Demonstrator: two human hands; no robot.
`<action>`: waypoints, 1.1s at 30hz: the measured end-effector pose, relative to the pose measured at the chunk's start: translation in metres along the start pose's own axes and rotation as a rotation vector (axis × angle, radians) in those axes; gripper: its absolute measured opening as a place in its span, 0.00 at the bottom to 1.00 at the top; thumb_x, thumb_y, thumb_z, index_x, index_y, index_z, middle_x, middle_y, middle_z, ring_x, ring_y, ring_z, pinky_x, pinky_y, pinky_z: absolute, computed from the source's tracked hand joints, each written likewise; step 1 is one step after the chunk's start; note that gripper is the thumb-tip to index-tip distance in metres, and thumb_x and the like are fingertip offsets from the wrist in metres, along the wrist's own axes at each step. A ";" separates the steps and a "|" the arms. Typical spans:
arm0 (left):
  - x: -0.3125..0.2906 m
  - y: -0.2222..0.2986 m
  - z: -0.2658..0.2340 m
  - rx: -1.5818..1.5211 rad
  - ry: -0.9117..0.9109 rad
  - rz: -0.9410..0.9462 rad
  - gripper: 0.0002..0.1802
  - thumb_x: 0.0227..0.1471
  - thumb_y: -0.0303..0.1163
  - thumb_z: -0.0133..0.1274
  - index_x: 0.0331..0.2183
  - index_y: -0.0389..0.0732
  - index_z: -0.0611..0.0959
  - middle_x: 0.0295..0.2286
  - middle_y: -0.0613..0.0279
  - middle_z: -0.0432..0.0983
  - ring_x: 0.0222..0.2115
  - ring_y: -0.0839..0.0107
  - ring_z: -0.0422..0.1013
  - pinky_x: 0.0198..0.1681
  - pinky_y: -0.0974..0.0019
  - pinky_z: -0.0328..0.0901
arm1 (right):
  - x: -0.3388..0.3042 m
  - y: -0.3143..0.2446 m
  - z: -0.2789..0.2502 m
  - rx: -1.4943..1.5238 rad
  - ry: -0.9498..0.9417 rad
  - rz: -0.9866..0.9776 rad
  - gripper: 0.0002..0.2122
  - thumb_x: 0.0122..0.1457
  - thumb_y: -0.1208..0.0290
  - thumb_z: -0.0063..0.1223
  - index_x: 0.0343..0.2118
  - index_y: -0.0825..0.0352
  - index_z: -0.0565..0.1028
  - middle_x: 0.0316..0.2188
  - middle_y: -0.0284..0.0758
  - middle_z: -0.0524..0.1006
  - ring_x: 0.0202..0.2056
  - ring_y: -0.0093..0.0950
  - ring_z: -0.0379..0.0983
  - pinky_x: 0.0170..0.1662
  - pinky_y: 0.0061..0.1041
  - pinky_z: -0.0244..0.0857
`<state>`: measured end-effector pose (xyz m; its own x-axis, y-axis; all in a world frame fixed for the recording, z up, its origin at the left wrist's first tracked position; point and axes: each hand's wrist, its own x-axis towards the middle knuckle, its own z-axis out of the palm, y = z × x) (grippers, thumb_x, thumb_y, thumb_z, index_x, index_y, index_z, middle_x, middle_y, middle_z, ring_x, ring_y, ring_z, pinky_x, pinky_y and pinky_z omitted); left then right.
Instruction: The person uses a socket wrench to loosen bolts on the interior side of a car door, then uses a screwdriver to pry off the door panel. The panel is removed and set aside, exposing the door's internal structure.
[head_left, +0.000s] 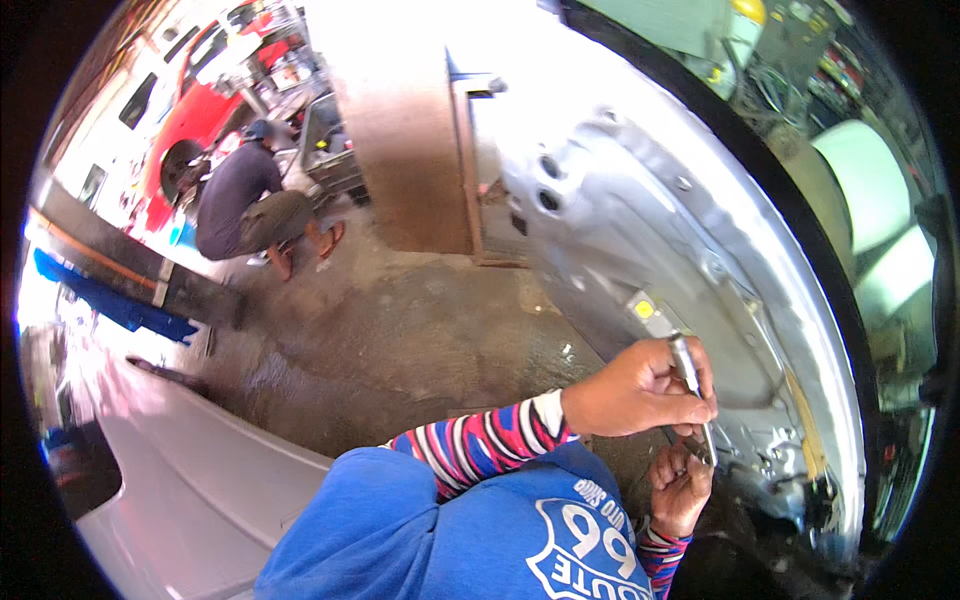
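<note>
Workshop floor (400, 330), left hand (640, 392) clasped round silver tool (685, 362), right hand (682, 490) curled by its lower end, hold unclear.

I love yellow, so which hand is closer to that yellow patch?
Left. The left hand is just below the yellow patch in view; the right hand is lower and farther away.

Shows a slim silver tool (687, 362) gripped in the left hand (640, 392), thick and rounded above, narrowing to a thin shaft. Slants in view, lower end rightward, reaching beside the right hand's (682, 488) bent fingers; contact there cannot be told. Alongside, displays a silver-grey car-body panel (625, 225), broad, unlined, moulded with ridges, pierced by dark round holes, curving along the right.
</note>
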<state>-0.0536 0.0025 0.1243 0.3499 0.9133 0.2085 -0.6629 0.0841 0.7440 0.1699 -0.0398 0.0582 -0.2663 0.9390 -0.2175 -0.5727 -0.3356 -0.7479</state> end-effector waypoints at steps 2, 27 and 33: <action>0.001 0.001 0.002 0.103 -0.008 0.035 0.09 0.56 0.19 0.59 0.39 0.35 0.76 0.37 0.54 0.80 0.41 0.67 0.78 0.44 0.65 0.74 | -0.003 -0.013 0.003 -0.103 0.095 0.035 0.20 0.63 0.53 0.55 0.46 0.67 0.72 0.21 0.22 0.59 0.18 0.14 0.53 0.19 0.16 0.45; 0.029 0.017 0.027 0.347 -0.209 -0.060 0.08 0.52 0.20 0.64 0.36 0.31 0.82 0.39 0.42 0.82 0.41 0.57 0.81 0.42 0.63 0.77 | -0.013 -0.060 0.084 0.071 0.576 -0.296 0.18 0.70 0.58 0.41 0.24 0.63 0.66 0.15 0.30 0.62 0.14 0.19 0.53 0.17 0.22 0.47; 0.035 0.010 0.017 0.367 -0.213 -0.044 0.08 0.54 0.25 0.63 0.37 0.34 0.83 0.37 0.49 0.83 0.35 0.66 0.82 0.36 0.68 0.76 | -0.014 -0.059 0.080 0.014 0.659 -0.277 0.18 0.68 0.56 0.44 0.23 0.61 0.67 0.15 0.27 0.62 0.15 0.18 0.55 0.17 0.21 0.45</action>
<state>-0.0373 0.0284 0.1500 0.5273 0.8060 0.2691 -0.3777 -0.0613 0.9239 0.1451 -0.0387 0.1557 0.4118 0.8379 -0.3583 -0.5629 -0.0753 -0.8231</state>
